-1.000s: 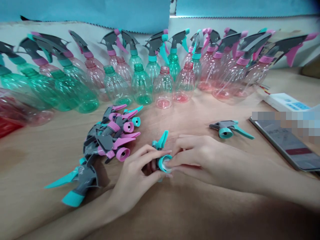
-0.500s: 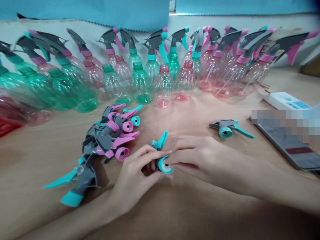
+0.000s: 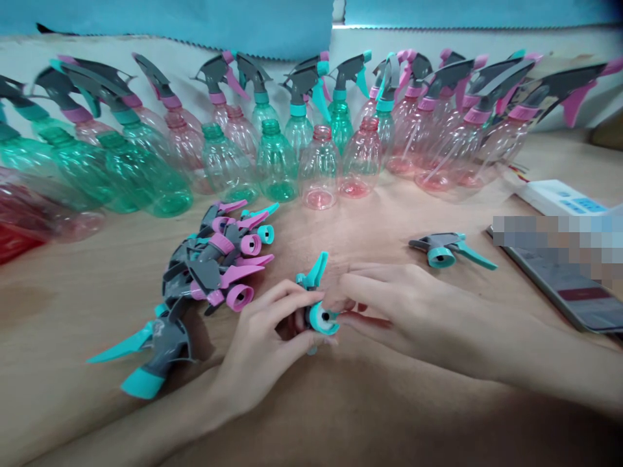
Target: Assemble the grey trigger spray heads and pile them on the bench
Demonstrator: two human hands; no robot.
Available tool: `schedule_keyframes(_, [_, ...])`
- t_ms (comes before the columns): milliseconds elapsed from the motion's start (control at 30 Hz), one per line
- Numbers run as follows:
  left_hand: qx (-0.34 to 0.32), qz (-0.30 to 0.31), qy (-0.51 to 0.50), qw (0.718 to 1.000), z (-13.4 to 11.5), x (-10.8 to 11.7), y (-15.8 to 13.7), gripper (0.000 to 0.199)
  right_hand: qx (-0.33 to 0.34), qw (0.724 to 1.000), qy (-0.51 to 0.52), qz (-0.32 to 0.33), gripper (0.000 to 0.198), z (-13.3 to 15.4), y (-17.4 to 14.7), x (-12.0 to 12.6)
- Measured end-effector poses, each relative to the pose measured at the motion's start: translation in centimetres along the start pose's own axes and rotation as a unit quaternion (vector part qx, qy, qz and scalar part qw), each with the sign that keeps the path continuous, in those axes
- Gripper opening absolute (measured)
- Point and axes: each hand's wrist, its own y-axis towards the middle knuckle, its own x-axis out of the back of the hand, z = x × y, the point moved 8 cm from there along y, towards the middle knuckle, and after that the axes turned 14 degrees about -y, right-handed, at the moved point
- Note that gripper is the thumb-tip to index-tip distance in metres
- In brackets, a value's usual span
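My left hand (image 3: pixel 265 340) is closed around a grey trigger spray head (image 3: pixel 324 318), whose teal trigger points up and away. The open underside of its teal collar faces me and shows a white inner ring with a dark hole. At the collar's right rim, the bent thumb and fingers of my right hand (image 3: pixel 394 301) grip its edge; whether they also pinch some small part is hidden. Left of my hands lies a pile of grey spray heads (image 3: pixel 209 259) with pink or teal collars. A single teal-collared spray head (image 3: pixel 150 350) rests nearest me by my left forearm.
Another teal spray head (image 3: pixel 440 253) lies beyond my right hand. Uncapped green bottles (image 3: pixel 275 162) and pink bottles (image 3: pixel 318 168) stand across the back, before bottles with spray heads fitted. At right are a phone (image 3: pixel 549 279) and a white power strip (image 3: pixel 559 198).
My right fingertips have drawn back from inside the collar to its right rim, baring the dark hole. The left hand keeps its hold. The whole view has shifted slightly.
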Motion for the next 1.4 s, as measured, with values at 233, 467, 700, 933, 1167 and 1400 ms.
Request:
schedule_keyframes(233, [-0.012, -0.017, -0.004, 1.0, 0.04, 0.54, -0.06, 0.029, 0.002, 0.994, 0.001, -0.113, 0.009, 0.65, 0.48, 0.36])
schedule_keyframes(467, [-0.047, -0.008, 0.012, 0.999, -0.68, 0.33, -0.11, 0.016, -0.022, 0.987, 0.03, -0.154, 0.003, 0.61, 0.12, 0.35])
schedule_keyframes(700, [-0.042, -0.002, 0.025, 0.999, -0.4, 0.1, -0.17, 0.016, 0.004, 0.998, 0.038, -0.04, 0.014, 0.44, 0.54, 0.18])
schedule_keyframes(933, [-0.031, 0.009, 0.034, 0.999, -0.5, -0.09, -0.09, 0.015, 0.048, 0.998, -0.01, -0.044, 0.018, 0.93, 0.46, 0.48])
schedule_keyframes(1167, [-0.047, 0.01, 0.017, 0.999, -0.59, -0.13, -0.02, 0.019, 0.052, 0.997, -0.008, -0.052, 0.014, 0.82, 0.56, 0.62])
schedule_keyframes(1400, [-0.061, 0.008, 0.012, 0.998, -0.6, -0.18, -0.3, 0.023, 0.037, 0.999, -0.011, -0.02, 0.018, 0.84, 0.63, 0.11])
